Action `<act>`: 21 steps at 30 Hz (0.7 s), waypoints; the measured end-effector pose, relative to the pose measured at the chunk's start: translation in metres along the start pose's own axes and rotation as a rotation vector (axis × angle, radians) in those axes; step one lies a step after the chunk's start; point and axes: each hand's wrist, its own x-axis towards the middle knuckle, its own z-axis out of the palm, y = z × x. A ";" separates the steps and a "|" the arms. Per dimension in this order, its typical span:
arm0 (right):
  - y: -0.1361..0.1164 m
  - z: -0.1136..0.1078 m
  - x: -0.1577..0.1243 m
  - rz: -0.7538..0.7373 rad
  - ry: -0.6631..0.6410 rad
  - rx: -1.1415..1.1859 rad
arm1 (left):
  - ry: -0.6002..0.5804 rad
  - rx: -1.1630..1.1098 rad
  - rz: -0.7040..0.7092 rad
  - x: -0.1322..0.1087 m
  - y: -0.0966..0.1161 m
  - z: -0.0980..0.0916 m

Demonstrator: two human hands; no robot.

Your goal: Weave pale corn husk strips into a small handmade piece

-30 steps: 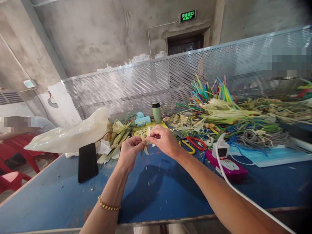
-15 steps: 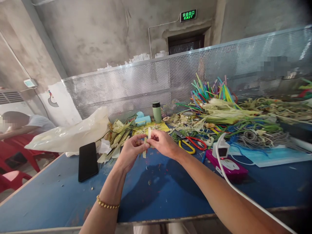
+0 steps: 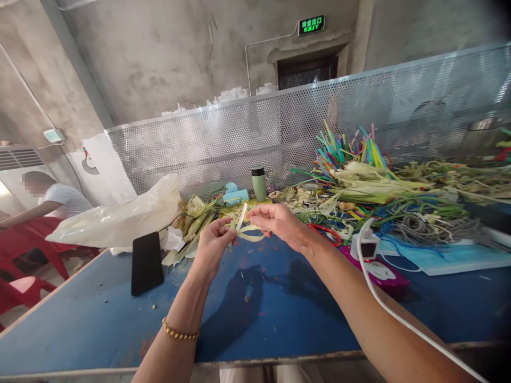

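Observation:
My left hand [image 3: 214, 239] is closed, pinching pale strips that look like corn husk. One husk strip [image 3: 241, 216] stands up from its fingertips. Another strip [image 3: 251, 237] curves to the right, to my right hand [image 3: 279, 223], whose fingers are curled together at its far end. Both hands are above the blue table [image 3: 239, 330], just in front of a heap of husks. Scissors with red handles [image 3: 328, 232] lie partly hidden behind my right wrist.
A black phone [image 3: 147, 263] and a cream plastic bag [image 3: 120, 218] lie left. Behind stand a green bottle [image 3: 259, 184] and a perforated metal screen [image 3: 207, 143]. Right are a purple power socket [image 3: 379, 274], white cable [image 3: 373, 290] and blue mask [image 3: 451, 257]. A person [image 3: 66, 197] sits far left.
My right hand has moved right, away from my left hand, drawing a curved strip out between them. The upright strip now leans right. The view has shifted slightly.

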 end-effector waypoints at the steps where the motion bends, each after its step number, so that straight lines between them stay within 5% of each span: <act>1: -0.001 -0.002 -0.001 -0.015 -0.044 0.065 | 0.003 0.002 -0.005 0.000 0.000 0.000; 9: -0.002 -0.004 -0.004 -0.056 -0.240 0.252 | 0.005 -0.051 -0.052 -0.001 0.001 0.000; 15: -0.006 0.009 -0.005 -0.121 -0.048 0.081 | -0.029 -0.003 -0.028 -0.001 -0.002 0.001; 21: 0.001 0.023 -0.004 -0.021 0.040 0.061 | -0.069 0.008 -0.010 -0.003 -0.001 0.004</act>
